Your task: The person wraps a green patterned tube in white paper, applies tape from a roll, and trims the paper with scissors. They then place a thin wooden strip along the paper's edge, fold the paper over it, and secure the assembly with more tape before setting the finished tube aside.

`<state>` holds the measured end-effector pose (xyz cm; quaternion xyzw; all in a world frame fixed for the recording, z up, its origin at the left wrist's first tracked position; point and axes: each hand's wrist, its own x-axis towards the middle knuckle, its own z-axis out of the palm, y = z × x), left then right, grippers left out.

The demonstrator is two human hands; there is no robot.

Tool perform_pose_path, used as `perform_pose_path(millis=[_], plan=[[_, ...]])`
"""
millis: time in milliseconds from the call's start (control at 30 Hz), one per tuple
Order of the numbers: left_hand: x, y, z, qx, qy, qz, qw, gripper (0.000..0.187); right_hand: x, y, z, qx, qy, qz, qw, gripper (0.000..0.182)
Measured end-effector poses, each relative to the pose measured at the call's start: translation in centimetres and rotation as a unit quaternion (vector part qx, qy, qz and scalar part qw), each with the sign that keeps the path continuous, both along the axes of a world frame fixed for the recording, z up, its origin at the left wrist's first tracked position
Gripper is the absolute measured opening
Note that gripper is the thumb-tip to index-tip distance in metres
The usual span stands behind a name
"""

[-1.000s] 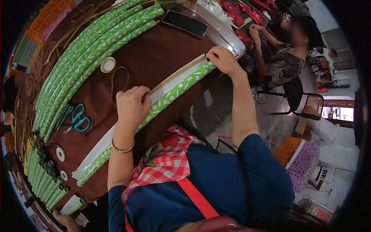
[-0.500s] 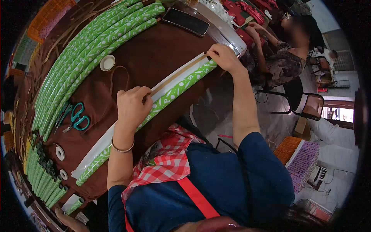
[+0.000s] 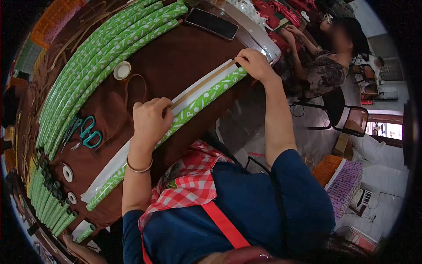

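Head view: green roll [image 3: 210,96] with white flap [image 3: 107,175] slants across worktop [image 3: 176,57], running past left hand [image 3: 151,121] toward lower left, upper end at right hand [image 3: 255,65]. Both hands grasping: left curled over roll and tan strip [image 3: 203,83], right pinching strip's far end. Scissors [image 3: 91,137] left of left hand.

Black chair [image 3: 334,110] as landmark; shiny grey floor [image 3: 250,123] left of and beneath it, pale reflections. Further left, table [image 3: 198,53], dark brown cloth. Right of chair, bright opening [image 3: 389,130] (window or door, can't tell), brown frame. Above chair, pale surface [image 3: 369,20], wall or floor unclear. Below chair, cardboard box [image 3: 344,146], then orange-and-purple stack [image 3: 347,185]
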<state>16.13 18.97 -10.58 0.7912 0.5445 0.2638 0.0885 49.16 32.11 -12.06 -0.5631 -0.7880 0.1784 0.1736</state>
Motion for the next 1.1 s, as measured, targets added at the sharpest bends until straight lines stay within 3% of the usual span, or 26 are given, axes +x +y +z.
perform_pose_path(millis=[867, 900, 1100], plan=[[-0.35, 0.12, -0.90, -0.019, -0.024, 0.007, 1.000, 0.007, 0.25, 0.52, -0.38, 0.011, 0.008, 0.024, 1.000, 0.024], [-0.40, 0.12, -0.97, -0.022, -0.030, 0.006, 0.999, 0.007, -0.31, 0.21, 0.51, -0.034, -0.004, -0.002, 0.999, 0.025], [-0.51, 0.14, -0.74, -0.030, -0.018, 0.003, 0.999, 0.009, -0.13, 0.40, 0.33, -0.030, -0.014, 0.003, 0.999, 0.024]])
